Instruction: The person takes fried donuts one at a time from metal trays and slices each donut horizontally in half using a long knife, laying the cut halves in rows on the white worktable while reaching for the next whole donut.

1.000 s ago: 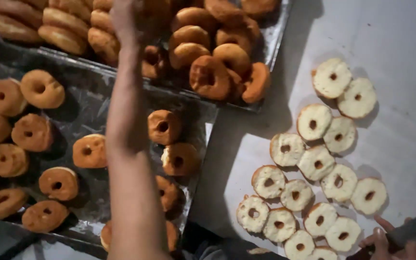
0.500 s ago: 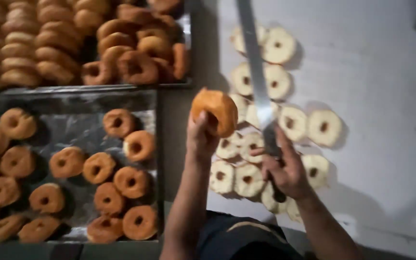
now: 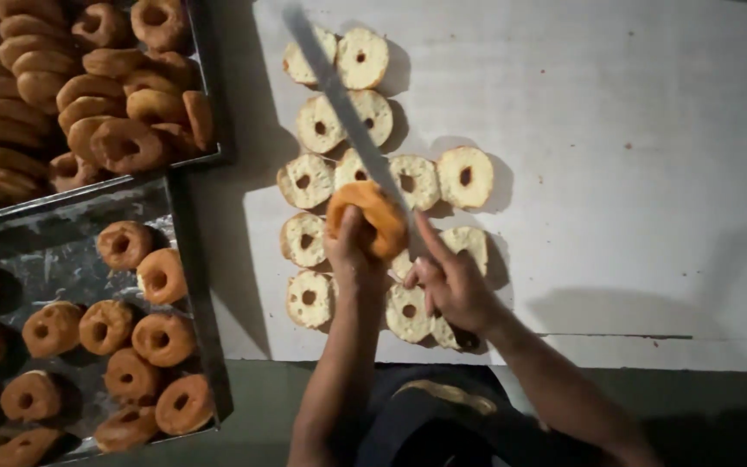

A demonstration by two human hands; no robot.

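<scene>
My left hand [image 3: 349, 251] grips a golden-brown doughnut [image 3: 370, 216], held upright above the white work surface [image 3: 616, 173]. My right hand [image 3: 448, 281] holds a long knife [image 3: 347, 112] whose blade runs up and left, its edge against the doughnut's side. Under and around both hands lie several halved doughnuts [image 3: 464, 175], pale cut faces up, in rough rows.
A metal tray [image 3: 205, 112] at upper left is piled with whole doughnuts [image 3: 123, 143]. A second dark tray [image 3: 192, 285] at lower left holds several more in a single layer. The surface's front edge runs along the bottom, with my dark clothing below it.
My left hand brought a doughnut from the tray over to the cut halves. My right hand moved in with the knife, and the blade now meets the doughnut.
</scene>
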